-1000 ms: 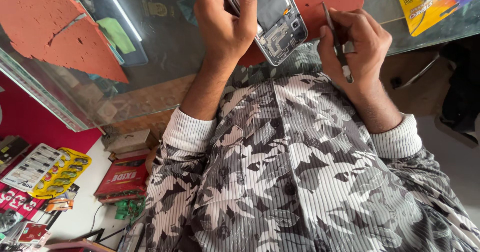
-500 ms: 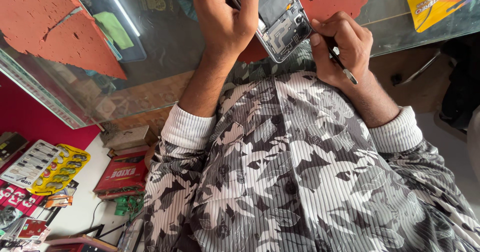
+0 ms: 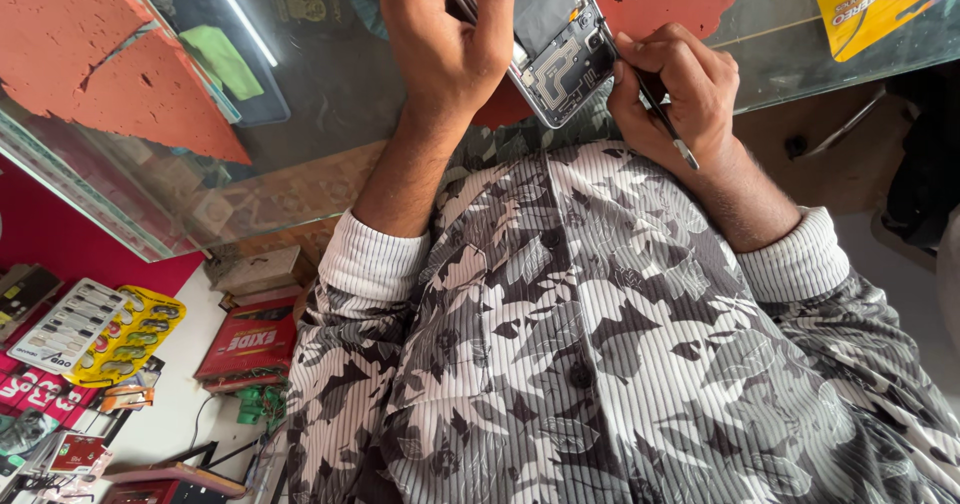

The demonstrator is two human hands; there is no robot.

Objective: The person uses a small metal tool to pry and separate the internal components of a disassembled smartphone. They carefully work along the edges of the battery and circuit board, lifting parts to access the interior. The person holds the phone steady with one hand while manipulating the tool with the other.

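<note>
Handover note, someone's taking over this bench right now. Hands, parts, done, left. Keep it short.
Left hand: grips the opened phone from its left edge, back cover off, internals facing up, held over the glass counter.
Right hand: pinches a thin screwdriver-like tool, tip end at the phone's lower right corner; the contact itself is hidden by the fingers.
Nearby: red-brown mat pieces on the glass, one also under the phone.
Done: back is off.
Left: probably the work at that corner; no loose screws or removed parts in view.
</note>
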